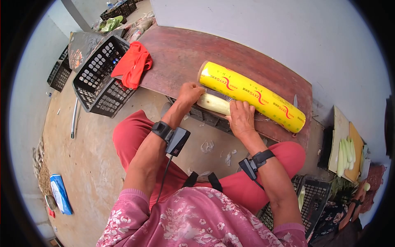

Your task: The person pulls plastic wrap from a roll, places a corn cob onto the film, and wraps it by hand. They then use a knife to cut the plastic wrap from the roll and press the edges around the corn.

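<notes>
At the near edge of the reddish-brown board (181, 53), toward twelve o'clock from the person's lap, a pale vegetable (212, 103) is lying lengthwise. It is touching the near side of a yellow roll of cling film (252, 97). The roll is stretching across the board from about twelve o'clock down toward three o'clock.

The left hand (190, 92) is curling over the vegetable's eleven o'clock end, fingers folded down around it. The right hand (242, 117) is lying flat and spread on the vegetable's other end. Its fingertips (240, 105) are reaching up against the roll. A grey, shiny strip is showing between the vegetable and the roll; what it is cannot be told. Each wrist is wearing a dark strapped device, the left one (172, 136) trailing a cable.

Under the board's near edge a dark slatted crate (205, 117) is showing. At ten o'clock a red cloth (132, 64) is hanging over the board's corner and onto a tilted black crate (98, 80) beside it. More black crates (59, 74) are standing farther out at nine to ten o'clock. A blue packet (61, 193) is lying on the concrete floor at eight o'clock.

At four o'clock pale green stalks (347, 153) are lying side by side on a light board. Below them another person's hand (358, 193) is showing at the frame's edge. Another black crate (316, 196) is sitting by the person's right knee at five o'clock.
</notes>
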Action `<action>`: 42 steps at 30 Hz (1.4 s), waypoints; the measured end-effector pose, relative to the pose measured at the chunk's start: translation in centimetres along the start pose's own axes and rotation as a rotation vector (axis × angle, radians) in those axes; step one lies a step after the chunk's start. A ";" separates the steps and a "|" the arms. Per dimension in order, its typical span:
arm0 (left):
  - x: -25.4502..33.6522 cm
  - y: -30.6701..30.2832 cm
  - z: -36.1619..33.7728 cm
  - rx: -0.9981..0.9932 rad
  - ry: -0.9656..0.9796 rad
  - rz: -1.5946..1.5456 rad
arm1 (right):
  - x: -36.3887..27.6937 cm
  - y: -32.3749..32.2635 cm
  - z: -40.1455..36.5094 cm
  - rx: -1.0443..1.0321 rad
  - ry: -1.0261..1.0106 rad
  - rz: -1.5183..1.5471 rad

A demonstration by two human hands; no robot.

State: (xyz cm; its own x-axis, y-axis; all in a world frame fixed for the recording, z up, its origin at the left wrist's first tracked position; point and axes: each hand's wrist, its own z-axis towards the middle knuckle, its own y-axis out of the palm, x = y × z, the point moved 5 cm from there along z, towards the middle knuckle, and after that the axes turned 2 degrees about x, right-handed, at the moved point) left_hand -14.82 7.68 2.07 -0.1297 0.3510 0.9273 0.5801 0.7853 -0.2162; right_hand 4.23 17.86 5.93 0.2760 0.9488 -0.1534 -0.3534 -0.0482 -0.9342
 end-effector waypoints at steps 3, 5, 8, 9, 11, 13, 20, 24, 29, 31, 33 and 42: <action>0.7 0.0 0.1 0.035 -0.020 0.105 | 0.0 -0.1 0.0 0.000 -0.005 -0.004; 0.8 0.0 0.4 0.035 -0.033 0.139 | 0.0 -0.1 0.0 0.005 -0.010 -0.006; 1.2 0.1 0.3 0.029 -0.043 0.147 | 0.0 0.0 0.0 0.017 -0.017 -0.007; 1.3 0.1 0.3 0.026 -0.044 0.142 | 0.0 0.0 0.0 0.021 -0.020 -0.008; -0.1 -0.4 1.5 0.061 0.007 0.237 | 0.0 -0.1 0.0 0.021 -0.019 -0.011; -0.4 -0.9 1.9 0.108 0.045 0.338 | 0.0 -0.1 0.0 0.012 -0.013 -0.015; 2.8 -2.7 -1.3 0.473 0.383 0.743 | 0.0 0.0 0.0 0.015 -0.013 -0.011; 5.5 -0.7 -5.7 0.266 0.943 0.583 | 0.0 0.0 0.0 0.007 -0.008 -0.005; 4.5 2.2 -8.1 -0.083 1.113 0.765 | -0.1 -0.3 0.0 0.011 -0.004 0.005; 3.6 2.1 -7.8 -0.077 1.104 0.771 | -0.2 -0.3 0.0 -0.004 0.002 0.018; 2.8 2.0 -7.0 -0.096 1.015 0.783 | -0.1 -0.2 -0.1 -0.006 0.002 0.013; 3.3 2.4 -5.4 -0.186 0.930 0.917 | -0.2 -0.5 0.1 -0.093 0.028 0.020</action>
State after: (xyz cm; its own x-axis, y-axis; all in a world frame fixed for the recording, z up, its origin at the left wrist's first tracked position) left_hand -9.57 7.95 6.27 0.9215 0.1770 0.3458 0.2713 0.3440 -0.8989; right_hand 4.29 17.73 6.42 0.2954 0.9383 -0.1798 -0.2750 -0.0967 -0.9566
